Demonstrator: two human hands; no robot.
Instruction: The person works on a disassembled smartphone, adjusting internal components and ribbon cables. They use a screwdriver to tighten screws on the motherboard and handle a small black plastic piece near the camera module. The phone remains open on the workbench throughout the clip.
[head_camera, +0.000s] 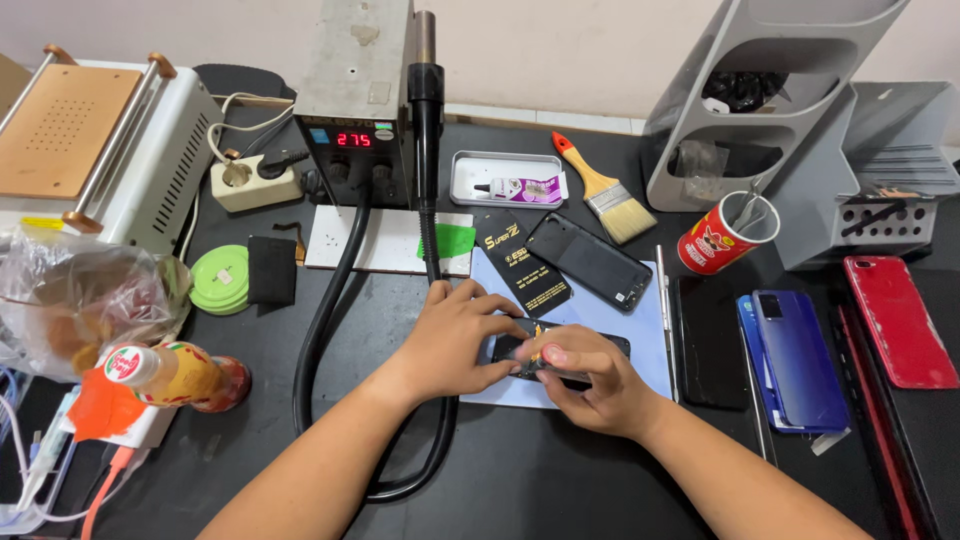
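Your forearms come in from the bottom edge, and both hands meet over the phone, which lies flat on the pale blue mat at the middle of the black table. Your left hand curls over its left end, fingers bent and pressing down on the body. Your right hand closes on its near edge, thumb on top and fingers tucked beneath (the exact contact is hidden by your knuckles).

The phone looks opened, with orange and dark parts showing between your fingers, so treat it as light, stiff and fragile; the thin inner parts would likely bend or tear easily. Its edges are the safest place to hold, not the exposed middle.

A black back cover and a black packet lie just beyond on the mat. The hot-air station stands behind, its hose looping past your left wrist. A brush, a red cup and more phones sit to the right.
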